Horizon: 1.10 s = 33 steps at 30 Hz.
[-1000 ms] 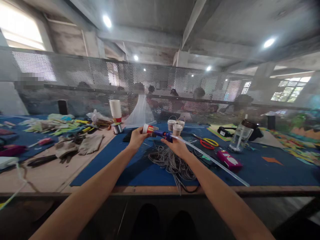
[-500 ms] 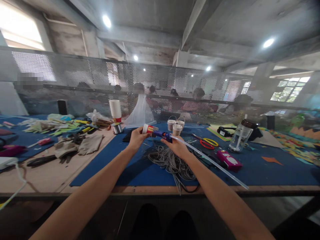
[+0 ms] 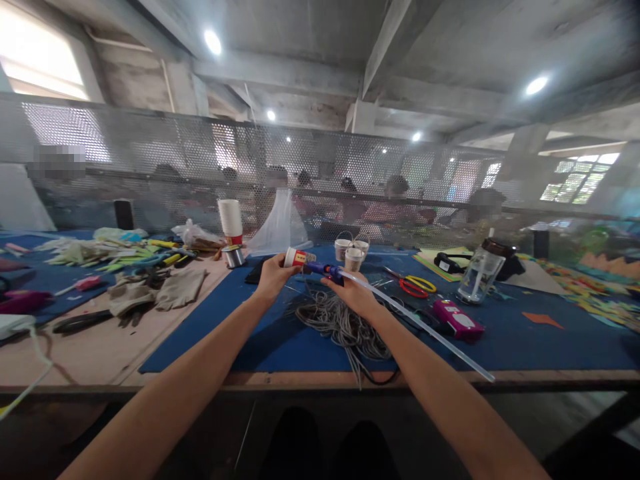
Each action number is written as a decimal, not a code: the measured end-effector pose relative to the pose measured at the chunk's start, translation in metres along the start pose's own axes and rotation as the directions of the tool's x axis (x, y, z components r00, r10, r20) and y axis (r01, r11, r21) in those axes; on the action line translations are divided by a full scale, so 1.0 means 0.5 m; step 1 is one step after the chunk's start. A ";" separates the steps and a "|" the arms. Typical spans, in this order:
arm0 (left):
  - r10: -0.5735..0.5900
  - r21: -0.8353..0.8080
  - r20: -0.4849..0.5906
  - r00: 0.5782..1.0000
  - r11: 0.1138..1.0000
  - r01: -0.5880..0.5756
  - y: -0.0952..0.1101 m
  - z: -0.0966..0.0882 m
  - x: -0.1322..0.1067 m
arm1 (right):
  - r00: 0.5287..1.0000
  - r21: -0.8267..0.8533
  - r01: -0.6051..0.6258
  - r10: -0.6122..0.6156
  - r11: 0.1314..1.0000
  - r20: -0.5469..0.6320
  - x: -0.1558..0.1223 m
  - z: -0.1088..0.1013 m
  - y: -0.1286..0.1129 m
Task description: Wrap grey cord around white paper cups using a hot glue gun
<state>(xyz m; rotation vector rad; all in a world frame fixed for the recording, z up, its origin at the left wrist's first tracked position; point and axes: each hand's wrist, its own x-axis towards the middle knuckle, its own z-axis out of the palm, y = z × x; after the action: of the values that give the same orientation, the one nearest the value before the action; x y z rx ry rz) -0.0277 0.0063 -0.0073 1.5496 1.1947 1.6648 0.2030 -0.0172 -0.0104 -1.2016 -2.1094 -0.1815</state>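
Observation:
In the head view, my left hand (image 3: 273,275) is closed around a small red and white paper cup (image 3: 296,257), tipped on its side with its base end toward my right hand. My right hand (image 3: 357,292) grips a blue hot glue gun (image 3: 325,269), whose nozzle points left at the cup; whether the tip touches it I cannot tell. From the gun's rear a long translucent glue stick (image 3: 425,323) slants down to the right over my forearm. Under the hands lies a tangled heap of grey cord (image 3: 335,323). Just beyond stand three small cups with looped handles (image 3: 354,257).
Right of the hands lie red and yellow scissors (image 3: 417,287), a magenta box (image 3: 457,320) and a glass bottle (image 3: 481,273). To the left are a stack of paper cups (image 3: 231,219), a wire spool (image 3: 233,257) and work gloves (image 3: 180,288). A perforated metal screen (image 3: 320,153) borders the table's back.
The glue stick's far end has dipped slightly down and left. Both hands hold nearly the same position, with the cup and glue gun still in them.

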 end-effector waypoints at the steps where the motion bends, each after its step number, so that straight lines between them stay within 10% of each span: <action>1: -0.001 0.000 0.001 1.000 1.000 0.001 0.001 0.000 0.000 | 1.000 0.000 -0.007 0.007 1.000 0.001 0.000 -0.001 -0.001; 33: 0.008 -0.064 0.075 0.997 0.998 -0.003 0.014 0.002 -0.012 | 0.999 -0.012 -0.051 0.051 0.999 -0.005 0.002 -0.008 -0.006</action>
<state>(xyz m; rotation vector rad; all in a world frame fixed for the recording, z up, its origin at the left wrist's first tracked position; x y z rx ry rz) -0.0244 -0.0018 -0.0039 1.5630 1.0897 1.6177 0.2023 -0.0197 -0.0061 -1.2590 -2.0744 -0.1738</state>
